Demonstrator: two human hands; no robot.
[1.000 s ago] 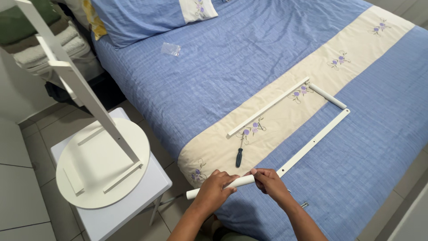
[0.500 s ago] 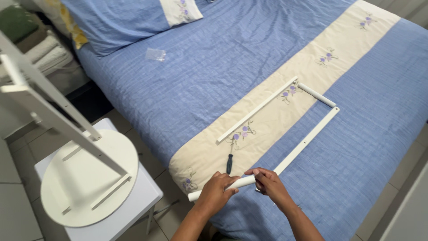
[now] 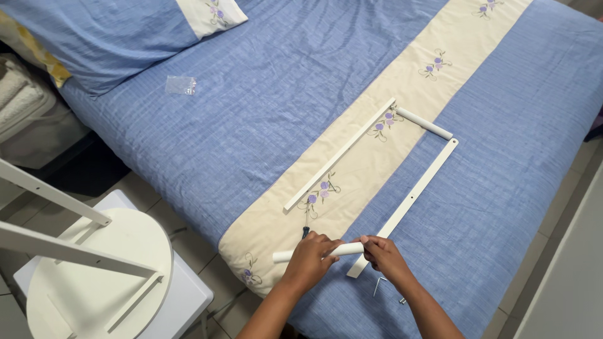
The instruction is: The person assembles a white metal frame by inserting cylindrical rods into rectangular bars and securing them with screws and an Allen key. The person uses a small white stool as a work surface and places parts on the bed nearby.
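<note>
Short white tube (image 3: 317, 252) near bed's (image 3: 264, 119) front edge, long axis left-right. Left hand (image 3: 312, 256) clasped around midsection; right hand (image 3: 380, 253) pinching right end, touching near end of flat white bar (image 3: 405, 210). Screwdriver (image 3: 306, 229) just behind tube.

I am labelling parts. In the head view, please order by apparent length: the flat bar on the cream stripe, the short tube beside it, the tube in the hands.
1. Flat bar, clearly longest.
2. Held tube and short tube: look alike, so unranked.
</note>
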